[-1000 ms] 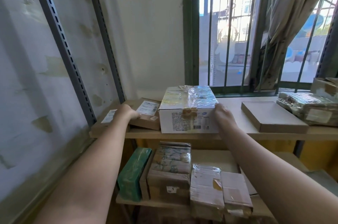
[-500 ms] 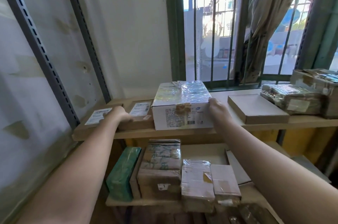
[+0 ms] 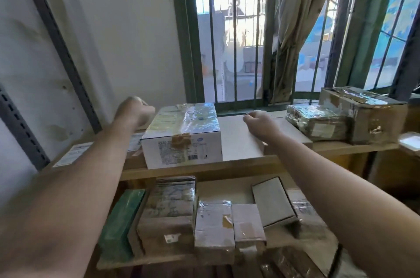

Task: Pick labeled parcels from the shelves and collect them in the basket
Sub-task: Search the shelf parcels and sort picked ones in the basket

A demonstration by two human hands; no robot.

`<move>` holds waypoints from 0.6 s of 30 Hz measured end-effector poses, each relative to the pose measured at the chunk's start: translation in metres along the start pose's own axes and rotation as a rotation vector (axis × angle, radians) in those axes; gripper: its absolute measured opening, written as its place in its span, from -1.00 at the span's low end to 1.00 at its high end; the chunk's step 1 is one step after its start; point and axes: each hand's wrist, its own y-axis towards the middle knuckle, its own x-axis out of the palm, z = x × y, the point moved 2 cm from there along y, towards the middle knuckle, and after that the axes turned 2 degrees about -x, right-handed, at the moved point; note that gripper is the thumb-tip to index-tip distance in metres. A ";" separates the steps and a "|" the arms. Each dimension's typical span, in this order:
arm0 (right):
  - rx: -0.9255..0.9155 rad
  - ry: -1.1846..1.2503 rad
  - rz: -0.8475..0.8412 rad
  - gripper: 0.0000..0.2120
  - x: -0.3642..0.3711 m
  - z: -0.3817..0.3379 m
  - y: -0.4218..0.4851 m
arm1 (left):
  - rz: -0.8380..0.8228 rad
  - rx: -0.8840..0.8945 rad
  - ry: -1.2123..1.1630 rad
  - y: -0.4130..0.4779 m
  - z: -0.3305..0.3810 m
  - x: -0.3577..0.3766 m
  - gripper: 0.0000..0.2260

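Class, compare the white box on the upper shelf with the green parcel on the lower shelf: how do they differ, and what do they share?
The white box lies flat on its broad base; the green parcel stands on edge. The white box shows a barcode and brown tape in front; the green parcel shows no label here. The white box looks bulkier than the slim green parcel. Both are rectangular.

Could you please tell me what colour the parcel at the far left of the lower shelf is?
The parcel is green; the head view shows it.
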 end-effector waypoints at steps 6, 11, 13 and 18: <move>0.076 -0.380 0.016 -0.78 -0.074 0.051 0.011 | -0.126 0.213 -0.120 -0.041 0.133 0.054 -0.81; 0.112 -0.678 0.028 -0.83 -0.098 0.086 0.001 | -0.338 0.334 -0.061 -0.085 0.195 0.127 -0.88; 0.081 -0.767 0.048 -0.77 -0.100 0.096 -0.005 | -0.425 0.320 -0.025 -0.102 0.208 0.153 -0.90; 0.099 -0.673 0.084 -0.64 -0.094 0.113 -0.007 | -0.597 0.184 -0.018 -0.122 0.213 0.194 -0.78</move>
